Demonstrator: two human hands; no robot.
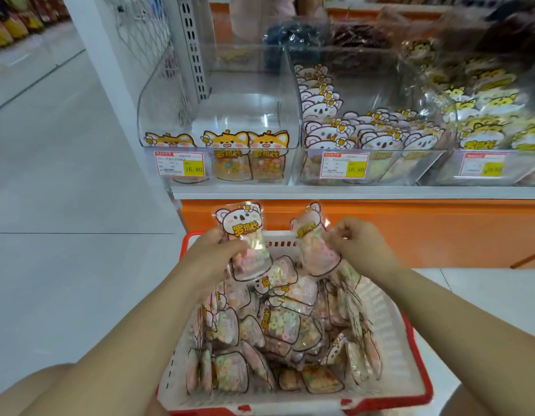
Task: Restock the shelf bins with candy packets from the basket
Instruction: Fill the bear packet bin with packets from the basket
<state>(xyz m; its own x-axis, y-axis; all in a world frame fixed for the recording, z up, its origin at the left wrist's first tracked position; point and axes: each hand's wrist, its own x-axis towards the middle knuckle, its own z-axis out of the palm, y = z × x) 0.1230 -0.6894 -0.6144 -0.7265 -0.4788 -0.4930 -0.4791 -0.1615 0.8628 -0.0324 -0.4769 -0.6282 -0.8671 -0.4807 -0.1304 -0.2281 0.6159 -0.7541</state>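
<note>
Left hand (210, 255) grips koala candy packet (241, 232); right hand (360, 244) pinches second packet (315, 247); both just above basket (406, 370); advice: lift into koala bin (365, 94) above basket; stand upright, faces front.

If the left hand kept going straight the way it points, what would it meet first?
The left hand, holding a koala packet, points forward and up-right over the basket rim. It would probably meet the orange shelf front first, though depth is unclear.
</note>
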